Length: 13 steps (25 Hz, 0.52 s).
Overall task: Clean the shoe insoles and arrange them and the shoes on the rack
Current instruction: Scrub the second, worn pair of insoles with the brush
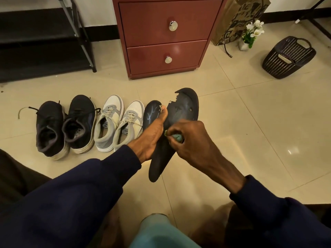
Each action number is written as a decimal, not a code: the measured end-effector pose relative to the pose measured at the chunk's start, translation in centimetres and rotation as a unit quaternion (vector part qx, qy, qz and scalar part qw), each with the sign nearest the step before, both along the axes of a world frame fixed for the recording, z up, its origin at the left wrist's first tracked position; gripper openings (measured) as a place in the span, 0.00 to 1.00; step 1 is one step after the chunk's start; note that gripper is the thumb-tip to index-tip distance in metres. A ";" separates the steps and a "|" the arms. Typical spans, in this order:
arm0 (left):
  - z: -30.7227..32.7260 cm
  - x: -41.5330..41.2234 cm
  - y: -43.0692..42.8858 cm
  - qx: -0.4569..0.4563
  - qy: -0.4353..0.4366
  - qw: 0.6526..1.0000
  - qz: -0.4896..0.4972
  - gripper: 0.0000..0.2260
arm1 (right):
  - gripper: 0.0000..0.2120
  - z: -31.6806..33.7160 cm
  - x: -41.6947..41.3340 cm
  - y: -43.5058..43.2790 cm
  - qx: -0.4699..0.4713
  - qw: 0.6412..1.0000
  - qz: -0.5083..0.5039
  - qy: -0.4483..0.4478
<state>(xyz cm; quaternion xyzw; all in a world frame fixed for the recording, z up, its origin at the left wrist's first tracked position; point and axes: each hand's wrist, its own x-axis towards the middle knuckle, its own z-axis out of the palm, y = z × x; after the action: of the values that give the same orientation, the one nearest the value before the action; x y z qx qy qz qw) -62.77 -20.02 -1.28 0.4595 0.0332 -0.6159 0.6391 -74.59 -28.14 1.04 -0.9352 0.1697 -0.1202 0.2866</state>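
- Head view: two dark insoles held above the tiled floor (250,122), in front of the person, right of the shoe row.
- Torn insole (180,111): black, worn; toe end ragged with chunks missing along its left edge. Long axis runs from heel, low and near the person, up and away to the toe, leaning right.
- Second insole (151,112): dark, faint whitish marking on its face, rounded tip pointing away; mostly hidden behind the left hand.
- Left hand (152,135): grasps both insoles, thumb pressed across the top where the two overlap.
- Right hand (189,138): clenched around a small teal cloth (178,137), pressed against the middle of the torn insole.
- Black sneakers (64,126): pair on the floor far left, toes pointing away, laces loose.
- White-and-grey sneakers (118,124): pair just right of the black ones, toes away, touching side by side; printed insoles visible inside.
- Shoe rack (44,38): black, top left against the wall; shelves too dark to tell contents.
- Red-brown drawer cabinet (166,36): two drawers, both closed.
- Dark plastic basket (288,58): tipped on its side at right; contents cannot tell.
- Paper bag (238,18) leans by the cabinet, small pot of white flowers (252,33) just beside it.
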 end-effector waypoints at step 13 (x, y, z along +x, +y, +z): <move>-0.4 0.3 -0.1 0.010 -0.041 0.999 0.018 0.28 | 0.06 -0.1 0.2 -0.2 0.001 0.999 -0.029 -0.022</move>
<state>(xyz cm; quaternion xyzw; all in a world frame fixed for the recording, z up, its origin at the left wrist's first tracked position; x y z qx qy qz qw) -62.45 -20.16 -1.64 0.4901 0.0213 -0.5845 0.6463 -74.41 -28.37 0.96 -0.9266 0.1910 -0.1485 0.2879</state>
